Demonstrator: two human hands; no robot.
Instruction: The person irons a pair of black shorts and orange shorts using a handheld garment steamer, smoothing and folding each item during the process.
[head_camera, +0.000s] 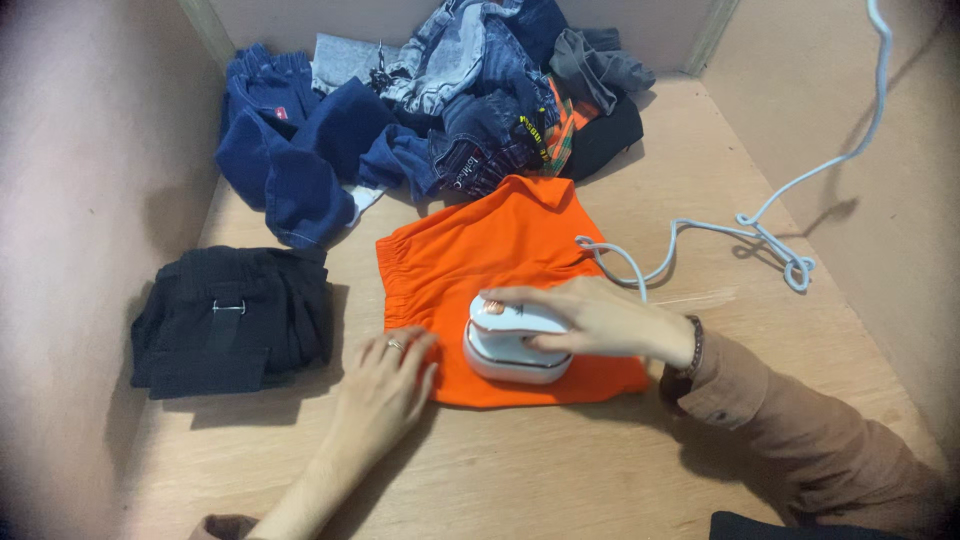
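Orange shorts (500, 250) lie flat on the wooden surface (560, 470). My right hand (590, 318) grips a small white iron (512, 340) that rests on the shorts near their front edge. My left hand (385, 385) lies flat, fingers spread, on the front left corner of the shorts, beside the iron. The iron's pale cord (760, 225) runs off to the right and up the wall.
A folded black garment (232, 318) lies at the left. A heap of blue denim and other clothes (440, 100) fills the back. Pinkish walls (80, 200) close in on the left, back and right.
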